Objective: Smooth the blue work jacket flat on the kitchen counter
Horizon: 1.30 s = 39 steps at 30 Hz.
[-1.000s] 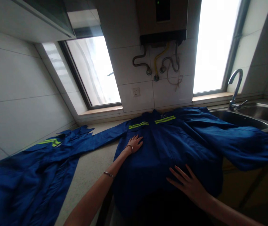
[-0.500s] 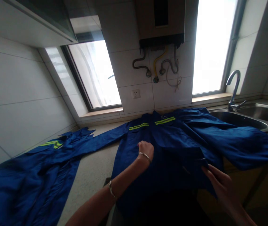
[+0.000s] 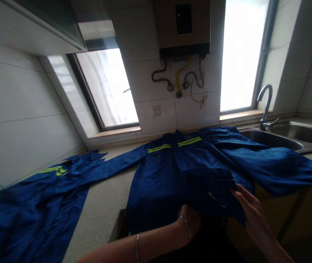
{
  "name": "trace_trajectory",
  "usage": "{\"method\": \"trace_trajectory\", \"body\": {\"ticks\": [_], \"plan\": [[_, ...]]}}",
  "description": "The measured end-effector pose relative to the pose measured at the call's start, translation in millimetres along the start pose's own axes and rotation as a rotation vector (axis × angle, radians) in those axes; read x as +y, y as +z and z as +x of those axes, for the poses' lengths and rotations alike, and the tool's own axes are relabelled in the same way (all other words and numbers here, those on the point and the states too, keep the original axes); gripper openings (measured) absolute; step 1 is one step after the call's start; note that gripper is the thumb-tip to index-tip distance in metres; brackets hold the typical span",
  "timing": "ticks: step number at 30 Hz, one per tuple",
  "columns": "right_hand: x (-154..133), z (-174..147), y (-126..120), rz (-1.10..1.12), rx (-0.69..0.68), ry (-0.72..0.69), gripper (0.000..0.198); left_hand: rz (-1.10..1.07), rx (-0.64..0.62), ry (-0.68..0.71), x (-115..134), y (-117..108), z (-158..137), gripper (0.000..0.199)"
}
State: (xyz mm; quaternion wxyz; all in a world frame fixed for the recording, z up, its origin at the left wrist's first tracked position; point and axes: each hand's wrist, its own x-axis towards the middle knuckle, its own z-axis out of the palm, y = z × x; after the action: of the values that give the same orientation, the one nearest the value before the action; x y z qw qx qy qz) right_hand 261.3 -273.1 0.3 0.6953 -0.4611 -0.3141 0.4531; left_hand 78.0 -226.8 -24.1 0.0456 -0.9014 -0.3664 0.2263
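A blue work jacket (image 3: 150,182) with yellow-green stripes on its chest lies spread over the counter, its lower part towards me. My right hand (image 3: 250,208) pinches a folded front edge of this jacket and holds it raised; a small pale strip shows on the fold. My left hand (image 3: 190,221), with bracelets on wrist and forearm, is curled closed by the jacket's lower edge. What its fingers hold, if anything, is hidden. Further left lies a second blue garment (image 3: 49,204) with similar stripes, touched by the jacket's sleeve.
The pale counter (image 3: 103,197) shows between the garments. A double steel sink (image 3: 306,131) with a curved faucet (image 3: 267,98) stands at the right, close to the jacket's sleeve. A water heater (image 3: 183,27) with pipes hangs on the tiled wall between two windows.
My left hand has moved down and slightly right, from the jacket's middle to its lower edge. My right hand keeps its pinch on the fold. The whole view has shifted slightly.
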Motion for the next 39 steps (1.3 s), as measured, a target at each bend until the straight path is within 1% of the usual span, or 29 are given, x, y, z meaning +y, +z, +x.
{"method": "trace_trajectory", "body": {"ticks": [3, 4, 6, 8, 9, 11, 14, 16, 18, 20, 23, 25, 27, 29, 31, 33, 36, 39], "plan": [[-2, 0, 1, -0.03, -0.031, 0.003, 0.05, 0.029, -0.044, 0.03, 1, -5, -2, 0.031], [-2, 1, 2, -0.047, -0.052, 0.007, 0.051, 0.024, -0.059, 0.039, 5, -8, -6, 0.029], [-2, 1, 3, -0.095, -0.091, 0.009, 0.052, 0.016, -0.046, 0.047, 14, -12, -15, 0.019], [-2, 1, 3, -0.156, -0.11, -0.019, 0.05, 0.022, 0.048, 0.02, 25, -16, -27, 0.017], [-3, 0, 3, -0.19, -0.116, -0.042, 0.049, 0.022, 0.124, -0.006, 29, -18, -34, 0.019], [-7, 0, 3, -0.262, -0.117, -0.099, 0.045, 0.016, 0.315, -0.049, 34, -24, -48, 0.02], [-15, -1, 6, -0.406, -0.09, -0.206, 0.039, 0.066, 0.599, -0.126, 27, -38, -74, 0.025], [-20, -3, 11, -0.515, -0.066, -0.297, 0.035, 0.129, 0.709, -0.227, 17, -50, -92, 0.026], [-24, -6, 17, -0.597, -0.061, -0.411, 0.031, 0.166, 0.745, -0.329, 5, -64, -109, 0.019], [-26, -9, 24, -0.645, -0.087, -0.548, 0.026, 0.179, 0.758, -0.36, -3, -77, -122, 0.015], [-29, -11, 34, -0.672, -0.15, -0.737, 0.018, 0.191, 0.776, -0.276, -6, -89, -132, 0.016], [-33, -10, 40, -0.665, -0.192, -0.823, 0.017, 0.209, 0.793, -0.208, -5, -89, -133, 0.02], [-37, -10, 44, -0.653, -0.257, -0.875, 0.021, 0.233, 0.832, -0.171, -3, -86, -133, 0.023], [-42, -11, 49, -0.657, -0.372, -0.881, 0.027, 0.261, 0.901, -0.162, -2, -84, -132, 0.025], [-46, -13, 53, -0.668, -0.496, -0.844, 0.032, 0.289, 0.985, -0.167, -2, -84, -131, 0.023], [-48, -16, 56, -0.666, -0.583, -0.791, 0.033, 0.311, 1.054, -0.17, -3, -88, -130, 0.02], [-51, -18, 59, -0.647, -0.649, -0.724, 0.032, 0.33, 1.109, -0.136, -2, -97, -129, 0.017], [-53, -18, 59, -0.619, -0.712, -0.707, 0.032, 0.35, 1.11, -0.083, -3, -104, -129, 0.018]]}}
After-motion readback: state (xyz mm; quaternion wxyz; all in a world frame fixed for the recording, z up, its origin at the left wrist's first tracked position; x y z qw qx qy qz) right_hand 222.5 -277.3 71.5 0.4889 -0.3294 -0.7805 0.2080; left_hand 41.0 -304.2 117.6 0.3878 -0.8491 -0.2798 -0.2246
